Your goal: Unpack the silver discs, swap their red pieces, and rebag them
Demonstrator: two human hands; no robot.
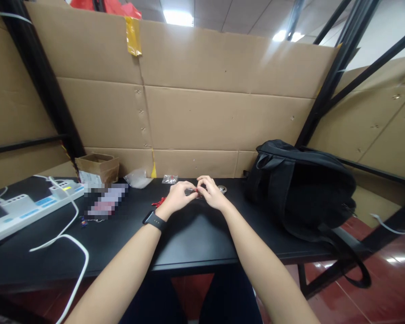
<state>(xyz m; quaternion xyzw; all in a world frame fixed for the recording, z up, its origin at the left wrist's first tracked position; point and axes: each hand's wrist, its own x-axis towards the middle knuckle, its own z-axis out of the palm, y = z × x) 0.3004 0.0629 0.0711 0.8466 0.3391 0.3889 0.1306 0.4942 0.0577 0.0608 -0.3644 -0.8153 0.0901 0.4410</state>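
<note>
Over the black table (195,245), my left hand (179,197) and my right hand (212,194) meet with fingertips pinched together. Between them shows a small red thing (197,191), too little and too covered by fingers to name. A dark watch band circles my left wrist. Just left of that hand lies a tangle of red cord-like pieces (158,202). Behind it rests a small clear plastic bag (170,179) with something red inside. A round, shiny ring-shaped object (222,189), perhaps a tape roll, sits beside my right hand and is partly hidden by it.
A black backpack (300,189) gapes on the right, its strap hanging past the table edge. At the left are a white power strip (37,211) with a loose cable, a small cardboard box (99,166) and a crumpled plastic bag (138,178). Cardboard panels (195,117) wall the back.
</note>
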